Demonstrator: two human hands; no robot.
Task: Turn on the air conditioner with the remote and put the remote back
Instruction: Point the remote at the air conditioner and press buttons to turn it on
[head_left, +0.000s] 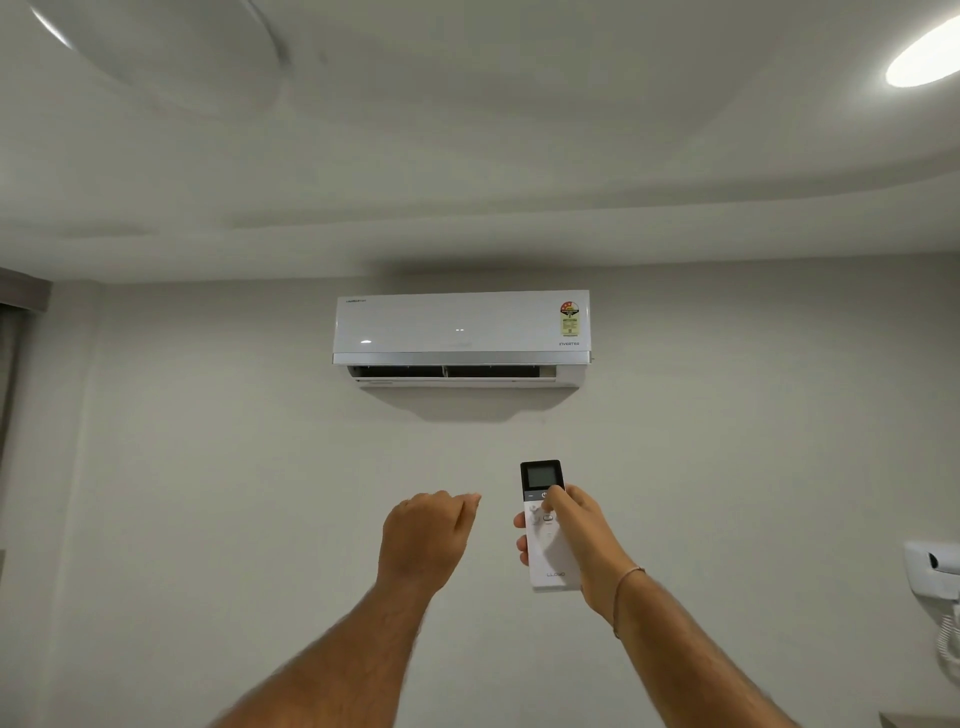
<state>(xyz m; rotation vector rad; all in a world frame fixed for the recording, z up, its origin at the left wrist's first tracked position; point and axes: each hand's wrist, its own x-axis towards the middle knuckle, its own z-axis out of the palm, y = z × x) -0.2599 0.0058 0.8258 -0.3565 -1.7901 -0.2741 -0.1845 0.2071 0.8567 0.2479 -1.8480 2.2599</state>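
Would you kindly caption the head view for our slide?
Right hand aims remote at wall air conditioner, thumb by power button; left hand empty.

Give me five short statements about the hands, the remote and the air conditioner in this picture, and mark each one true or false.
1. The right hand holds the remote. True.
2. The left hand holds a second remote. False: it is a loose fist holding nothing.
3. The air conditioner is mounted high on the wall, under the ceiling. True.
4. The remote points down at the floor. False: its screen end points up toward the air conditioner.
5. The right thumb rests on the remote's lower end, by the brand name. False: it presses near the power button, just below the screen.
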